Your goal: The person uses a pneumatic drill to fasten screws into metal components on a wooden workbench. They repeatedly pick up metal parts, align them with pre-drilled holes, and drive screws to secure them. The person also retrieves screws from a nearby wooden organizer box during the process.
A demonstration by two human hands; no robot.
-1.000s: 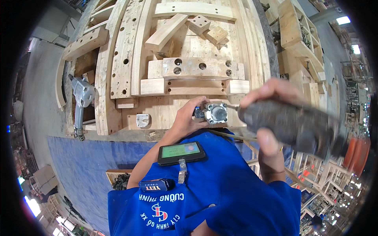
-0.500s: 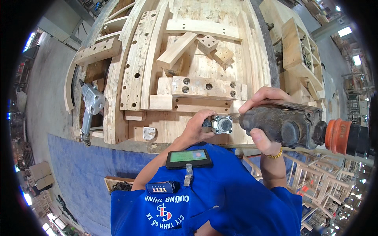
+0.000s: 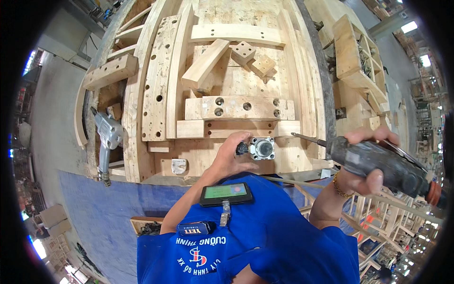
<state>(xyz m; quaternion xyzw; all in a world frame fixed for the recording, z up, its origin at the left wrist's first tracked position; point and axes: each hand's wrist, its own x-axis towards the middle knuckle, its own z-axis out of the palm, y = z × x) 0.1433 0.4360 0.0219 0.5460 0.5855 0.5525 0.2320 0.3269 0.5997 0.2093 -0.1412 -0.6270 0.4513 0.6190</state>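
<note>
My left hand is curled around the black side of a square silver metal block with corner bolts and a round dark centre, at the bench's near edge. Its exact kind does not show. To the right, my right hand grips a dark, worn power screwdriver with an orange ring at its rear. The tool's long thin bit points left, toward the bench. Just beyond the silver block lies a wooden block with round holes, set across pale wooden pieces.
A grey air tool lies at the left. Loose blocks and a short beam rest on the bench farther back. A wooden compartment box stands at the right. Wooden frames are behind my right arm.
My right hand has drawn the power screwdriver back to the right, away from the silver block, and its bit now shows. My left hand stays at the block, its lower fingers slightly farther apart.
</note>
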